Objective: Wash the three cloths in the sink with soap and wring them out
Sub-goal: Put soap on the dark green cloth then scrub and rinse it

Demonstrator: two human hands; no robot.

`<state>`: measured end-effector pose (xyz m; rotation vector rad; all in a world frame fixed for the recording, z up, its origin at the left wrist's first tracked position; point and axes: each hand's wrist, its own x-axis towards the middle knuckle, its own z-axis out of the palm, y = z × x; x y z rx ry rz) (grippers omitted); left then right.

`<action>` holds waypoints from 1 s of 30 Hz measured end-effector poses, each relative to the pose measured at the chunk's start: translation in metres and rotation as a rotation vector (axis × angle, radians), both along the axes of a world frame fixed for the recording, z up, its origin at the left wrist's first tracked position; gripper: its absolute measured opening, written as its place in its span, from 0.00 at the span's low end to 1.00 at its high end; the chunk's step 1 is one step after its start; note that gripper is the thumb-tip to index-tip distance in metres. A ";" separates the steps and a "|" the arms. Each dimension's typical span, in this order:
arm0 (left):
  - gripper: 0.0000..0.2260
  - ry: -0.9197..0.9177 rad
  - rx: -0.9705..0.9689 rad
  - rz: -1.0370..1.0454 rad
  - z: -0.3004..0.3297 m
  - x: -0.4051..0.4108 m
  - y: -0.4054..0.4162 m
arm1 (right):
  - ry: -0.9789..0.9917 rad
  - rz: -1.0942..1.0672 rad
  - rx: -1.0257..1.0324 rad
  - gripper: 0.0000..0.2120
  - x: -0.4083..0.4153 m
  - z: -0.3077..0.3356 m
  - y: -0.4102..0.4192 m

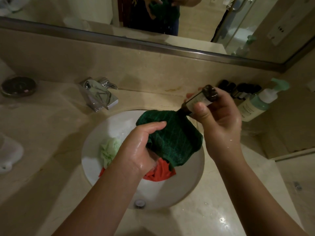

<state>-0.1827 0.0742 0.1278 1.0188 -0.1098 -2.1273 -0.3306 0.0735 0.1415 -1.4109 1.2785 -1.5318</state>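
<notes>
Cloth (172,142) gripped left (141,150), bottle (197,101) tipped right (219,123).

Along the wall above the counter we see a mirror (76,12) with a metal lower frame (153,46), and in its right part the reflection of a glass shower door (242,24). On the beige marble countertop (42,133) behind the basin stands a chrome faucet (98,95). At the far left of the counter we find a dark round dish (18,86), and nearer us at the left edge a white object (9,150) that we cannot identify. At the right, against the wall, a row of small dark bottles (238,89) stands just beside a white pump bottle with a mint-green pump head (259,103).
</notes>
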 end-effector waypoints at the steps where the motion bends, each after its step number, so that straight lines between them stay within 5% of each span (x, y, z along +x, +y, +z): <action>1: 0.19 0.001 -0.008 -0.004 0.000 0.000 0.000 | 0.018 0.008 0.020 0.15 0.001 -0.001 0.000; 11: 0.21 0.012 -0.040 -0.015 0.001 0.000 -0.003 | -0.075 -0.164 -0.091 0.16 0.000 -0.010 0.004; 23: 0.19 -0.017 -0.045 0.011 0.007 -0.002 0.000 | -0.553 -0.062 0.208 0.12 0.001 -0.006 -0.005; 30: 0.16 -0.028 -0.036 0.027 0.006 -0.003 0.000 | -0.554 -0.087 0.259 0.10 0.002 -0.004 -0.009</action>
